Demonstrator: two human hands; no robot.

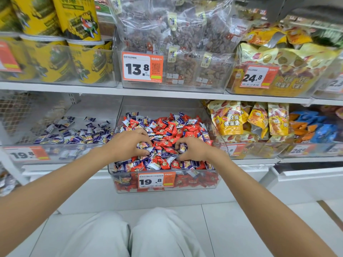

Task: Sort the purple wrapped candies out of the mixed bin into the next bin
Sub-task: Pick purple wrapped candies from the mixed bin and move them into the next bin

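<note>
White shelf [167,92], store fixture; lower tier carries clear plastic bins side by side.
Mixed bin [126,188], clear, centre of lower tier, set forward of its neighbours; heaped with red wrapped candies [187,127] and purple wrapped candies [141,125] jumbled together.
Next bin [74,154], clear, touching the mixed bin's left side; holds a thin scatter of purple wrapped candies only, mostly toward its front.
Left hand [128,145], over the heap in the mixed bin, left of centre; fingers curled down, gripping a small clutch of purple wrapped candies.
Right hand [193,149], over the heap, right of centre, near the left hand but apart from it; thumb and fingers pinching one purple wrapped candy.
Price label [156,180], orange and white, reading 19.8, on the mixed bin's front wall.
</note>
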